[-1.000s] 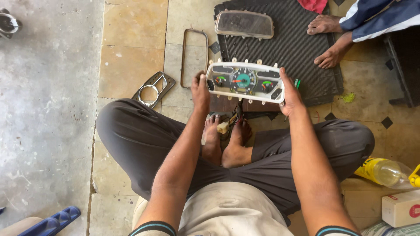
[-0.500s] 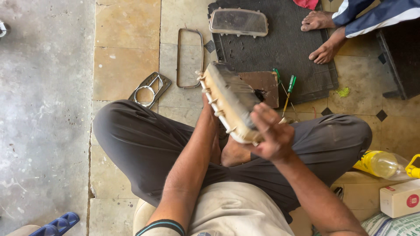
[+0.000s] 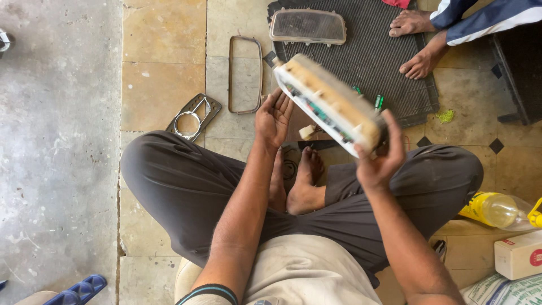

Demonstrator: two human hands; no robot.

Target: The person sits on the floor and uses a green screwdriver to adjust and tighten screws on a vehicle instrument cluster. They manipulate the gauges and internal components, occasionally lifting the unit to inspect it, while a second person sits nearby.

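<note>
One clear plastic bottle (image 3: 499,210) with yellow liquid lies on its side at the right, near a small white box (image 3: 518,255). The person sits cross-legged on a stone-tiled floor (image 3: 164,73) that meets grey concrete at the left. One instrument cluster (image 3: 330,104) is held tilted on edge in front of the knees: the right hand (image 3: 379,161) has its fingers and thumb closed round the cluster's near right end, while the left hand (image 3: 274,117) is open, palm up, fingers spread, just beside its left end; whether it touches cannot be told. Far on a dark ribbed mat (image 3: 372,62) lies one clear cover lens (image 3: 307,26). Left of the mat lie one thin frame (image 3: 245,74) and one metal bezel (image 3: 193,117). Another person's two bare feet (image 3: 415,42) rest on the mat's far right
</note>
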